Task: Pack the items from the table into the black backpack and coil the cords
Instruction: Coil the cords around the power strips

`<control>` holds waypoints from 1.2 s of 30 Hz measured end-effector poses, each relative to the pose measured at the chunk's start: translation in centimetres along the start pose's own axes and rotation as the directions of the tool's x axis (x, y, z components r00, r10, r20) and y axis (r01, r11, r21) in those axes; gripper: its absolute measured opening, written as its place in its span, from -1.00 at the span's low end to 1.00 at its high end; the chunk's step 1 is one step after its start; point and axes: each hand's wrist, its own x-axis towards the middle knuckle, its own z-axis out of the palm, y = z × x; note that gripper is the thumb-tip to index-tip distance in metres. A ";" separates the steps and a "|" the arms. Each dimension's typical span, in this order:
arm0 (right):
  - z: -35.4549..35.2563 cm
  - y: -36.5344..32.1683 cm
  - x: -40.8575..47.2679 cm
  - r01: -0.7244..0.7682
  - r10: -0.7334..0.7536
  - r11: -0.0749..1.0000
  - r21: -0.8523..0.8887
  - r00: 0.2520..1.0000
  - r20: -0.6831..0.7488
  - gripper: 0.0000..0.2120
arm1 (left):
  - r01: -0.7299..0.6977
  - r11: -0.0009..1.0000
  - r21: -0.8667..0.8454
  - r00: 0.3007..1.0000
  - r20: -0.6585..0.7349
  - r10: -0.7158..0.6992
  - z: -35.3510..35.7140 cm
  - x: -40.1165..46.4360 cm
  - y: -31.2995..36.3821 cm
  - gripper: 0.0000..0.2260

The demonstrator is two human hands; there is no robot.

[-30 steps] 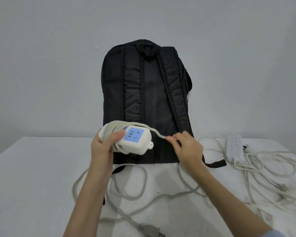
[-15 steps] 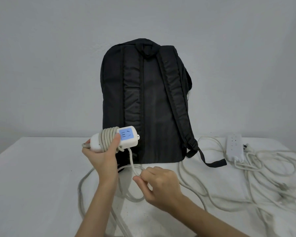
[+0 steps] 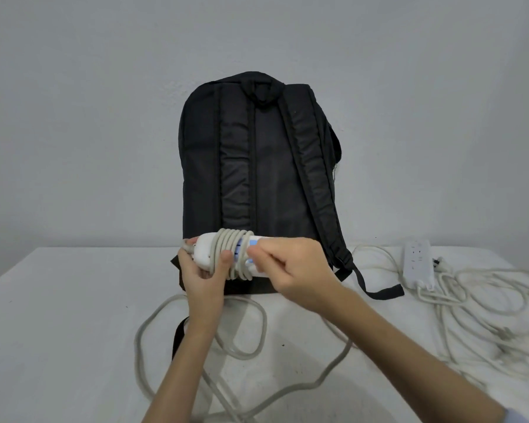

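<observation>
In front of the upright black backpack (image 3: 257, 160), our left hand (image 3: 205, 276) grips the power strip (image 3: 226, 257) while our right hand (image 3: 290, 270) pinches its cord (image 3: 257, 325), several turns wound. Loose cord and a second power strip (image 3: 418, 264) wait on the surface (image 3: 58, 331), unpacked.

Plain indoor room: bare grey wall (image 3: 74, 117) behind a white-covered table (image 3: 58, 331).

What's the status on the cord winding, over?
Left hand grips power strip; right hand pinches cord at it. Several turns wound, rest loose on table. Backpack unobstructed.
</observation>
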 end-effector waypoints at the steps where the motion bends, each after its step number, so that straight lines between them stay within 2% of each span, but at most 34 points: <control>1: 0.0 0.3 0.3 -0.052 0.051 0.997 0.053 0.999 0.019 -0.65 | 0.005 1.000 0.007 0.999 0.039 -0.005 -0.2 0.1 0.2 -0.44; 4: -0.2 1.2 1.2 -0.184 0.173 0.961 0.206 0.982 0.070 -0.63 | 0.019 0.998 0.057 0.990 0.139 -0.027 -0.4 0.5 0.3 -0.34; 7: -0.5 1.7 1.7 -0.219 0.204 0.932 0.290 0.976 0.081 -0.59 | 0.013 0.982 0.188 0.986 0.161 -0.044 0.0 0.2 0.5 -0.13; 14: -1.2 1.2 1.4 -0.255 0.199 0.895 0.365 0.962 0.185 -0.65 | -0.062 0.923 0.379 0.998 0.024 0.057 0.8 -0.2 0.6 -0.12; 16: -1.7 1.1 1.3 -0.280 0.180 0.866 0.415 0.948 0.263 -0.68 | -0.049 0.921 0.387 0.997 -0.034 0.067 0.8 -0.2 1.1 -0.10; 19: -3.2 1.1 1.0 -0.439 0.211 0.787 0.434 0.852 0.480 -0.76 | -0.030 0.939 0.341 0.989 -0.129 0.078 -0.1 0.5 1.7 -0.13; 21: -4.3 1.9 1.1 -0.559 0.322 0.743 0.367 0.780 0.536 -0.75 | -0.020 0.940 0.341 0.985 -0.155 0.077 -1.2 1.3 1.8 -0.15; 23: -5.1 2.7 1.7 -0.551 0.380 0.782 0.290 0.791 0.480 -0.77 | -0.011 0.930 0.366 0.993 -0.106 0.053 -1.7 1.6 2.1 -0.15; 26: -5.6 3.7 3.3 -0.414 0.360 0.897 0.153 0.887 0.288 -0.81 | 0.010 0.936 0.352 1.000 0.004 -0.012 -1.7 1.4 2.5 -0.12; 29: -4.7 4.9 4.0 -0.382 0.375 0.922 0.064 0.922 0.099 -0.81 | 0.012 0.958 0.285 0.994 0.099 -0.041 -1.6 1.4 2.9 -0.10; 33: -1.6 5.8 2.8 -0.423 0.448 0.883 0.203 0.889 -0.097 -0.66 | 0.061 0.987 0.151 0.981 0.175 -0.087 -1.0 0.9 3.8 -0.14; 36: 1.6 5.7 1.7 -0.493 0.563 0.779 0.387 0.821 -0.088 -0.65 | 0.165 0.985 0.050 0.970 0.172 -0.172 -0.5 0.8 3.2 -0.17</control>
